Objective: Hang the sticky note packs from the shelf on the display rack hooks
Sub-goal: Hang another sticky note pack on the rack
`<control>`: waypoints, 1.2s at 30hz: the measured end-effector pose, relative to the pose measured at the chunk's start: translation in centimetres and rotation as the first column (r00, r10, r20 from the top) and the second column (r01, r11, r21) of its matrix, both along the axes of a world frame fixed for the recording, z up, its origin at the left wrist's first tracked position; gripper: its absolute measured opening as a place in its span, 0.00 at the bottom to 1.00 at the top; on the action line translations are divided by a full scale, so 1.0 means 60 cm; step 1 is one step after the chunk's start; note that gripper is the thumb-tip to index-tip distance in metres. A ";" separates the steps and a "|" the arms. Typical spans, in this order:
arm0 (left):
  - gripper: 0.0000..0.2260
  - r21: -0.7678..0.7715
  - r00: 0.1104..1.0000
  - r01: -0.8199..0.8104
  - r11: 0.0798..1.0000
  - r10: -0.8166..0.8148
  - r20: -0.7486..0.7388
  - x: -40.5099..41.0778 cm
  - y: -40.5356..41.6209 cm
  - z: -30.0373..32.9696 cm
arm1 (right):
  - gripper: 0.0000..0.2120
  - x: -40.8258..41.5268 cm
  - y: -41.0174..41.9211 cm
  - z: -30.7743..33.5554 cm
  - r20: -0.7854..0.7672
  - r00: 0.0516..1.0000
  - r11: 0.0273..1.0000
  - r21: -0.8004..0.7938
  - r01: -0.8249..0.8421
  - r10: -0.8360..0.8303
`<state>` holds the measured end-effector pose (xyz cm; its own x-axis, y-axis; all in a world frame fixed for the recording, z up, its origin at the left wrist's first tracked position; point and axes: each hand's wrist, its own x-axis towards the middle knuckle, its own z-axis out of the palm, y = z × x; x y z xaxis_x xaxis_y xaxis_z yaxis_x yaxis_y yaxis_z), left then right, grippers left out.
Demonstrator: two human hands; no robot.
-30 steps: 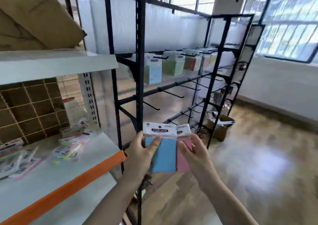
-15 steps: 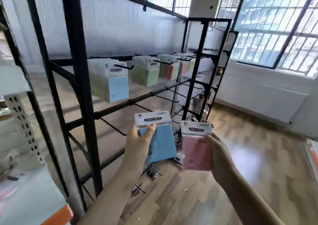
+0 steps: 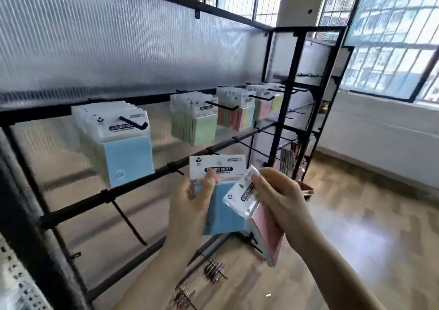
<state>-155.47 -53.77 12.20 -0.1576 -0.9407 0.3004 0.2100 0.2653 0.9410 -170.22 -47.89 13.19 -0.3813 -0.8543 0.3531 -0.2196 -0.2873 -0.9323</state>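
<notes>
My left hand [image 3: 190, 212] grips a blue sticky note pack [image 3: 223, 212] upright by its left side, thumb over the white header card. My right hand [image 3: 282, 205] grips a pink sticky note pack [image 3: 266, 229], tilted with its top leaning left against the blue one. Both packs are in front of the black display rack [image 3: 282, 110]. On the rack's upper bar, hooks carry rows of packs: blue packs [image 3: 126, 148] at left, green packs [image 3: 197, 124] beside them, then pink and yellow packs [image 3: 242, 115] further right. The lower bar's hooks [image 3: 128, 224] are bare.
A ribbed translucent panel [image 3: 118, 36] backs the rack. Loose metal hooks [image 3: 213, 270] lie on the wooden floor [image 3: 356, 238] below. A perforated shelf edge [image 3: 14, 286] shows at the bottom left. Large windows [image 3: 392, 36] fill the right wall.
I have moved closer to the rack, away from the shelf. The two packs, held apart half a second ago, are now together, and the pink one has tilted left.
</notes>
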 end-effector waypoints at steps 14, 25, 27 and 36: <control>0.16 -0.252 0.812 -0.581 0.774 0.573 -0.113 0.062 -0.025 0.069 | 0.09 0.069 -0.174 0.064 -0.111 0.833 0.829 -0.092 -0.551 0.542; 0.13 -0.251 0.725 -0.679 0.690 0.683 -0.082 0.076 -0.054 0.102 | 0.13 0.113 -0.222 0.092 -0.112 0.799 0.783 -0.158 -0.602 0.591; 0.13 -0.265 0.716 -0.687 0.676 0.693 -0.087 0.073 -0.054 0.100 | 0.13 0.112 -0.226 0.090 -0.123 0.799 0.783 -0.159 -0.601 0.589; 0.15 -0.358 0.669 -0.710 0.606 0.740 -0.075 0.072 -0.059 0.095 | 0.18 0.111 -0.231 0.093 -0.139 0.793 0.768 -0.195 -0.609 0.593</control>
<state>-151.14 -57.29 17.90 0.4968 -0.5987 0.6283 -0.2547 0.5915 0.7650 -163.53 -61.74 18.79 0.2152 -0.7982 0.5626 0.0091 -0.5744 -0.8185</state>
